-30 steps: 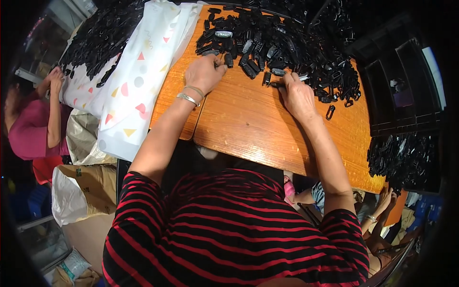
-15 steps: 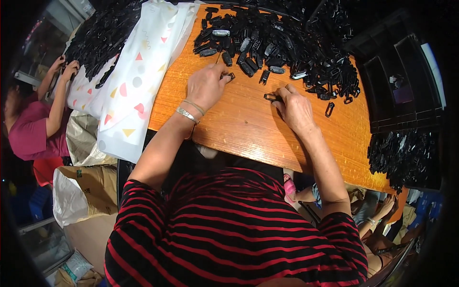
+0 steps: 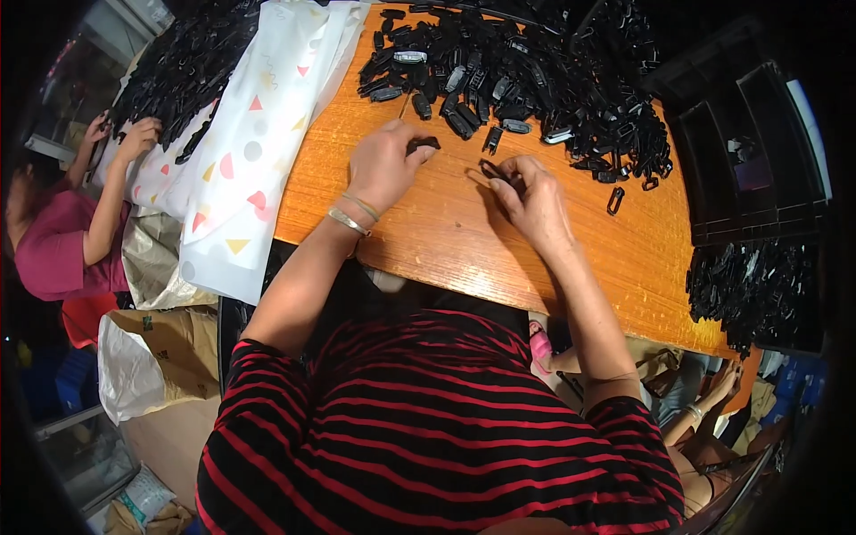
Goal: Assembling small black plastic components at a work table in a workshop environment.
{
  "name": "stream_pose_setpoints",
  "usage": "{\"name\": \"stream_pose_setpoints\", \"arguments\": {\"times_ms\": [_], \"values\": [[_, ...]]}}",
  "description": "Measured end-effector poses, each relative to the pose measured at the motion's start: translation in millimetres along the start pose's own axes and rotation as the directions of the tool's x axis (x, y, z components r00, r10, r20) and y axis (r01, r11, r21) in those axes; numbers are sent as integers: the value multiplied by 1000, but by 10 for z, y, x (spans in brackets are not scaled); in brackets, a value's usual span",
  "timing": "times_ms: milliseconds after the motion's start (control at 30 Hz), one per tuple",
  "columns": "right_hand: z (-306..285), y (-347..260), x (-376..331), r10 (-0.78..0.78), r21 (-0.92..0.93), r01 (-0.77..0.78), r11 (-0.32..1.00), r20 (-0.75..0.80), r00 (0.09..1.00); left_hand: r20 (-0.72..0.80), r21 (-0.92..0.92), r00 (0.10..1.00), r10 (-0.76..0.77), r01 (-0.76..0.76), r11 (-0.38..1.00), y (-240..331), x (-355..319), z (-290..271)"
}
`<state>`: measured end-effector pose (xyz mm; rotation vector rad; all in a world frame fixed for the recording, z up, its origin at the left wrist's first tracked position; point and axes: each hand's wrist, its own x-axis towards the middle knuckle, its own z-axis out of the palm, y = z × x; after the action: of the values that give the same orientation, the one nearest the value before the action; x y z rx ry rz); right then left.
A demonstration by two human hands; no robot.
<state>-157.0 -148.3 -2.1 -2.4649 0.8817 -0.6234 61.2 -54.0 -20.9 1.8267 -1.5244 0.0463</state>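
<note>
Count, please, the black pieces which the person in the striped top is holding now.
2: one black piece is in the left hand, another black piece in the right hand. More may be hidden inside the hands.

The left hand (image 3: 383, 168) and right hand (image 3: 538, 203) have drawn back from the black pile (image 3: 508, 67) toward the table's (image 3: 428, 232) near edge, each pinching a small black piece. Over the last half second the right hand has also shifted toward the left edge, narrowing the gap between them. Beyond that edge, a co-worker's hands (image 3: 141, 138) have parted.
</note>
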Motion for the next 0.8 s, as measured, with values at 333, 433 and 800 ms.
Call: {"name": "stream_pose_setpoints", "arguments": {"times_ms": [333,433,800], "values": [[265,-456,24,106,568,13,823,-177,978,393,-846,867,-307,471,248,410,-147,-232],[278,-491,39,66,530,48,847,-196,978,345,-864,886,-311,429,264,413,-168,-237],[352,-612,-46,-136,207,197,958,-275,952,123,-878,927,-356,269,397,569,-404,-165]]}}
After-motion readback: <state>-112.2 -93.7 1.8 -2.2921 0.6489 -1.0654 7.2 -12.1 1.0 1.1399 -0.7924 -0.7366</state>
